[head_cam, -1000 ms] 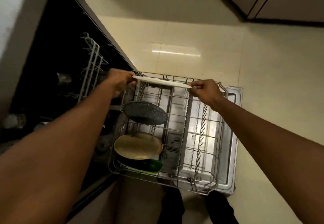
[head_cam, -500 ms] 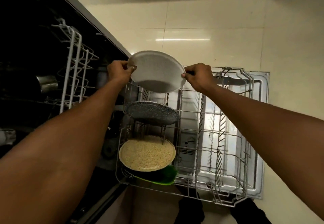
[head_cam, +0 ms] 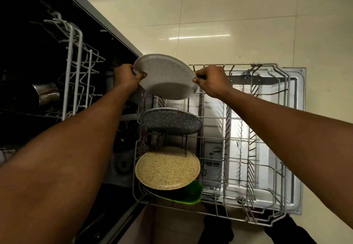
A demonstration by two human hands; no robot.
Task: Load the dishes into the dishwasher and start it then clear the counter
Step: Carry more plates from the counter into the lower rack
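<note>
White plate (head_cam: 166, 75) over the rack (head_cam: 267, 66) — left hand (head_cam: 125, 76) and right hand (head_cam: 212, 81) grip its edges.

Centre of frame: pale speckled plate (head_cam: 165, 76), tilted with its face toward the camera, gripped at the left rim by left hand (head_cam: 126, 76) and at the right rim by right hand (head_cam: 212, 80), above the far left part of the pulled-out grey wire lower rack (head_cam: 267, 129). Below it, down the rack's left side, leaning on edge one after another: dark speckled pan (head_cam: 171, 121), tan speckled plate (head_cam: 167, 168), green dish (head_cam: 193, 192) lowest. Under the rack, right of centre: open dishwasher door (head_cam: 297, 110).
</note>
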